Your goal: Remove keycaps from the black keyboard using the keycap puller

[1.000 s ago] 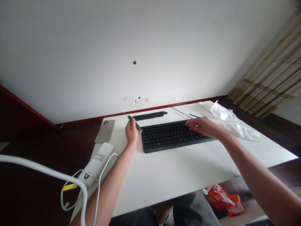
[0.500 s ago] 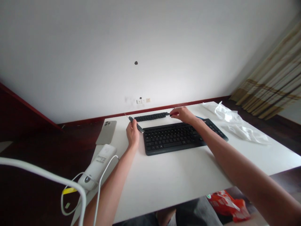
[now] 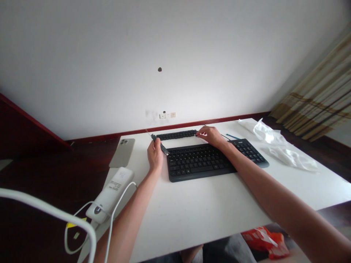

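Fingers of the left hand are clamped round a slim dark tool, left of centre in the frame; those of the right hand, above centre right, reach the right end of a row of black keys (whether they pinch one, I cannot tell). A red plastic bag sits at the lower right, contents hidden; crumpled, shiny clear plastic lies at the right. Mid-frame, a black oblong keyboard rests on the smooth white table, partly beneath the right forearm. At the left are a flat phone and a rounded white box. Behind rise a pale wall and, upper right, a folded fabric curtain.
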`<state>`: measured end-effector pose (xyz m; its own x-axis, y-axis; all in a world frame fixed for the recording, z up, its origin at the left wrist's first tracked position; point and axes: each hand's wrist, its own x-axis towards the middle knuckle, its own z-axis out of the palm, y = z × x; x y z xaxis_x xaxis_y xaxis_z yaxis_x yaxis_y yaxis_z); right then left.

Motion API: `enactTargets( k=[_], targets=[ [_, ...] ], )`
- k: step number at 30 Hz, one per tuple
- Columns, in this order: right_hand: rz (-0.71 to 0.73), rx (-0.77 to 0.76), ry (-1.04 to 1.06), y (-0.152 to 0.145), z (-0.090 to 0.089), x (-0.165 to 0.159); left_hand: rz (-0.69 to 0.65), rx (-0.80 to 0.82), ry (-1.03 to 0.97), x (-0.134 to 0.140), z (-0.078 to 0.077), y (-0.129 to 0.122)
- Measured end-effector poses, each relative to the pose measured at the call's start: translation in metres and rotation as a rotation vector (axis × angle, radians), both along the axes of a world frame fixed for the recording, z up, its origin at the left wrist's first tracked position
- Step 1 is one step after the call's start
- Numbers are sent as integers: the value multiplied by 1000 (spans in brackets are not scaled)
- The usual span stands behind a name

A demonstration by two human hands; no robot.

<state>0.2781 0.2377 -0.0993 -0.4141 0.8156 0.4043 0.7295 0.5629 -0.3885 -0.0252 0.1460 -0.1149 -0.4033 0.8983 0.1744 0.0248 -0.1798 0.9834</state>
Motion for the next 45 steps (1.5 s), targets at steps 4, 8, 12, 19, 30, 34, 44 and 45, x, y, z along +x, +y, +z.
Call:
enactTargets(
  k=[4, 8, 12, 19, 30, 34, 44, 45],
  targets=[
    [-61, 0, 46, -1, -3, 1, 23, 3, -5, 0, 0, 0],
    [-176, -51, 68, -5, -4, 3, 40, -7, -31, 1, 0, 0],
    [-284, -80, 48, -8, -2, 0, 35, -10, -40, 1, 2, -1],
    [-286, -100, 48, -3, -2, -5, 18, -14, -59, 1, 3, 0],
    [-233, -116, 90, 0, -5, -4, 10, -25, -58, 3, 5, -2],
    [-218, -114, 103, 2, -9, -2, 3, -20, -52, 2, 3, 0],
    [-177, -8, 113, -9, 5, -2, 13, -1, -91, 1, 7, -1],
    [-160, 0, 134, -14, 8, -4, 9, 6, -104, 1, 7, -1]
  ],
)
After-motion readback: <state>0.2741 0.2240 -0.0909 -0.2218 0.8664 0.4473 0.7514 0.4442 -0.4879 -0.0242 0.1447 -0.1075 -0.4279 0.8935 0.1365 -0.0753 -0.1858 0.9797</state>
